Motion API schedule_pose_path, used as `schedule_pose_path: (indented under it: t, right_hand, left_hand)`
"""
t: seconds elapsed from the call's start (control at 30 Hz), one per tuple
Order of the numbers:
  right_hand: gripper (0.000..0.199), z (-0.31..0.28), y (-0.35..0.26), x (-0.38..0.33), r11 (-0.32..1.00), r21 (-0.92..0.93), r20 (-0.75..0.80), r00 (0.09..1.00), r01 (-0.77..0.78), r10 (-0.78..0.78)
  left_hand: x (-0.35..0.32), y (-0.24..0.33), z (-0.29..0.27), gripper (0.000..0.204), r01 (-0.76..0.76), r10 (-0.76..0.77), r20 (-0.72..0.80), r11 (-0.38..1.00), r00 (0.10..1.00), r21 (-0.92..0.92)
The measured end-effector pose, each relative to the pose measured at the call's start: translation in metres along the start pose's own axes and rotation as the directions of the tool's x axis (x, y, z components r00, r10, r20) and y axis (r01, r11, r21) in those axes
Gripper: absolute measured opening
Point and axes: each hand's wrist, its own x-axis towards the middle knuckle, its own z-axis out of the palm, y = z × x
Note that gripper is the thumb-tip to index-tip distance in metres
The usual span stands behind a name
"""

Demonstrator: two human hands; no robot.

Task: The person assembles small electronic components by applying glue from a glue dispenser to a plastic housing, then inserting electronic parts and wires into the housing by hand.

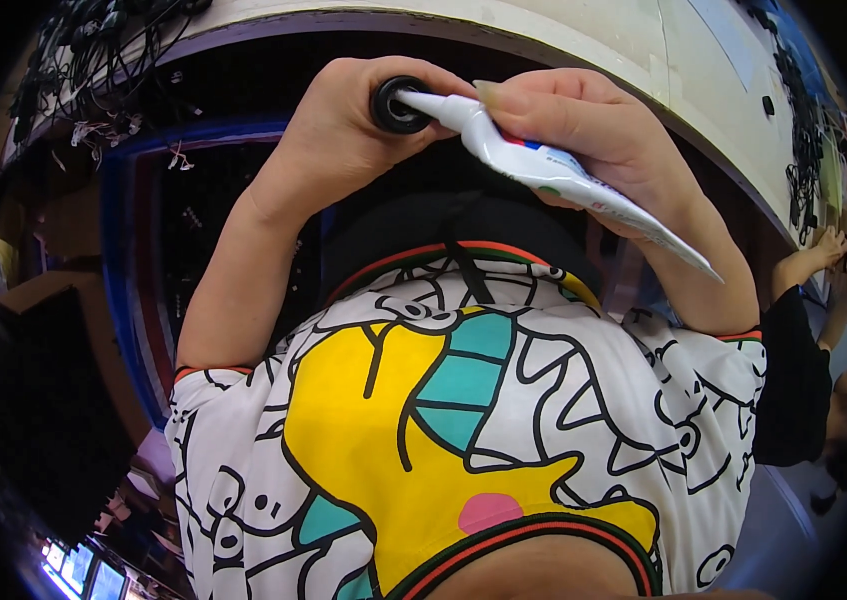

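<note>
1. Far left, dark cables [113, 30] lie tangled on the pale bench [583, 25].
2. Here's the left hand [343, 130], curled around a round black part [384, 112], its hollow end facing the tube. It looks light and stiff; a hold on the outer wall, fingers off the rim, should suit.
3. In the centre, the white nozzle [433, 103] points into that hollow; whether it touches inside, one cannot tell.
4. Behind it slants the white tube [583, 190], tail low and right: probably light, soft-walled and quick to ooze under a hard squeeze. Best held near the shoulder, gently.
5. And the right hand [593, 115] does pinch there, thumb on top, fingers partly hidden.
6. Far right, a co-worker [793, 370] in black, hands near the bench.
</note>
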Motion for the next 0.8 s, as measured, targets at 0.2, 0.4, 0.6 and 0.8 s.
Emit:
schedule_pose_path:
  t: [0.2, 0.4, 0.6, 0.8]
  right_hand:
    - [0.022, -0.006, -0.010, 0.001, 0.996, -0.091, 0.064, 0.998, 0.002, 0.004]
    - [0.022, -0.025, -0.006, 0.005, 0.998, -0.051, 0.138, 0.990, 0.019, -0.012]
    - [0.025, -0.032, -0.004, -0.001, 0.999, -0.022, 0.013, 0.999, 0.033, -0.033]
    - [0.027, -0.041, -0.007, -0.006, 0.998, -0.060, 0.058, 0.998, 0.014, -0.011]
  left_hand:
    - [0.008, -0.011, -0.001, 0.025, -0.139, 0.141, -0.063, 0.990, 0.988, 0.022]
    - [0.015, -0.004, 0.005, 0.019, 0.033, -0.033, -0.024, 0.999, 0.999, 0.030]
    - [0.030, -0.007, 0.012, 0.015, 0.007, -0.007, 0.017, 1.000, 1.000, 0.001]
    - [0.036, -0.001, 0.016, 0.014, -0.012, 0.012, 0.045, 1.000, 0.999, -0.003]
